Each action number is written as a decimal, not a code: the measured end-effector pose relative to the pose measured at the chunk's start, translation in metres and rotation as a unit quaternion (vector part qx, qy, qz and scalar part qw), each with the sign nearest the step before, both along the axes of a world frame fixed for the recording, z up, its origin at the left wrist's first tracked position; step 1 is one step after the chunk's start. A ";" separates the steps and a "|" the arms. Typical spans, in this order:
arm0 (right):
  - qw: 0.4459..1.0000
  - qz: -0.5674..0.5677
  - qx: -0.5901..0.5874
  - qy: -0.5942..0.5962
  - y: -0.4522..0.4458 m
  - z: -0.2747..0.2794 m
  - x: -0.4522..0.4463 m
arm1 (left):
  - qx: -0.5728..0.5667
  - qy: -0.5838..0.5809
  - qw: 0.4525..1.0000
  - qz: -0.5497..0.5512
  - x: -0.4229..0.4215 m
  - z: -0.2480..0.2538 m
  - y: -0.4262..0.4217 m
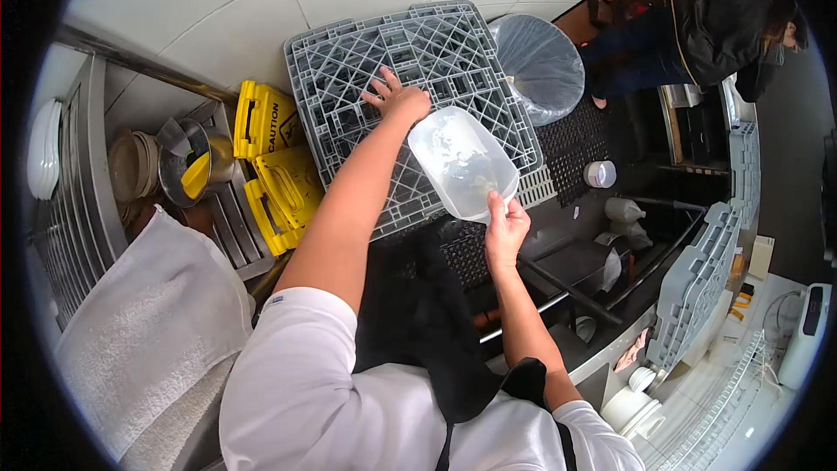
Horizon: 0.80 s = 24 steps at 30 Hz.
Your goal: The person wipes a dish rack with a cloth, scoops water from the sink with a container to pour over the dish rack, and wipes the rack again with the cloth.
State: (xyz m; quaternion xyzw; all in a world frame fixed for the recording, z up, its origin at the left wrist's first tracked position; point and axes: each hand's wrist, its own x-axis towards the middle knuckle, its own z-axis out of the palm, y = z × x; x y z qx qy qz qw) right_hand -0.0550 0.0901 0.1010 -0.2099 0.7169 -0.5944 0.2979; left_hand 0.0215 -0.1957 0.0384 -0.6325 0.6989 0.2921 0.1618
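My right hand grips the near rim of a translucent plastic container, thumb over its edge. The container is tilted, so its inside faces me, with whitish patches and glints on its walls. My left hand is stretched out above a grey plastic dish rack, fingers spread and holding nothing. Its wrist is close to the container's upper left corner. The rack has an open lattice pattern; the container and my left arm hide parts of it. Whether my left fingers touch the lattice I cannot tell.
Left of the rack stand yellow caution signs, a metal pot with a yellow utensil, and a white towel. A plastic-lined bin is beyond the rack. Another person stands at upper right. More grey racks are at right.
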 end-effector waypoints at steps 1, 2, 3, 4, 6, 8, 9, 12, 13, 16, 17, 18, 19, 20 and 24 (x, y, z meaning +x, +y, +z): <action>1.000 0.000 0.002 0.008 -0.001 -0.004 0.001 | -0.010 0.004 1.000 0.016 -0.002 -0.005 0.000; 1.000 0.001 0.003 0.017 -0.003 -0.006 0.001 | -0.021 0.007 0.999 0.033 -0.004 -0.014 -0.001; 1.000 0.000 0.004 0.015 -0.004 -0.005 0.002 | -0.058 0.034 0.997 0.035 -0.001 -0.023 0.000; 1.000 -0.001 0.006 0.012 -0.004 -0.003 0.002 | -0.071 0.077 0.994 0.034 0.004 -0.032 0.001; 1.000 -0.004 0.005 0.002 -0.003 0.000 0.002 | -0.095 0.162 0.982 0.032 0.018 -0.031 0.006; 1.000 -0.006 -0.003 -0.010 -0.003 0.001 0.002 | -0.170 0.166 0.970 -0.059 0.049 -0.039 0.009; 1.000 -0.008 -0.003 -0.008 -0.006 0.006 0.003 | -0.234 0.169 0.954 -0.083 0.069 -0.053 0.012; 0.996 0.053 0.061 0.029 -0.008 0.011 -0.004 | -0.312 0.100 0.944 -0.045 0.110 -0.061 0.017; 0.996 0.043 0.066 0.033 -0.012 0.012 -0.004 | -0.280 0.102 0.953 -0.050 0.109 -0.061 0.015; 0.995 0.058 0.034 0.069 -0.030 0.016 0.001 | -0.157 0.070 0.983 -0.066 0.103 -0.023 -0.001; 0.995 0.065 0.038 0.064 -0.037 0.021 0.002 | -0.122 0.077 0.988 -0.052 0.103 -0.019 -0.004; 0.995 0.071 0.041 0.065 -0.044 0.019 0.004 | -0.090 0.085 0.991 -0.040 0.103 -0.017 -0.010; 0.994 0.076 0.043 0.066 -0.051 0.017 0.006 | -0.040 0.069 0.996 -0.032 0.099 -0.014 -0.018; 0.993 0.081 0.044 0.069 -0.058 0.015 0.007 | -0.027 0.051 0.998 -0.028 0.094 -0.009 -0.021; 0.985 0.093 0.082 0.118 -0.070 -0.001 0.008 | -0.024 0.013 1.000 -0.009 0.081 -0.001 -0.021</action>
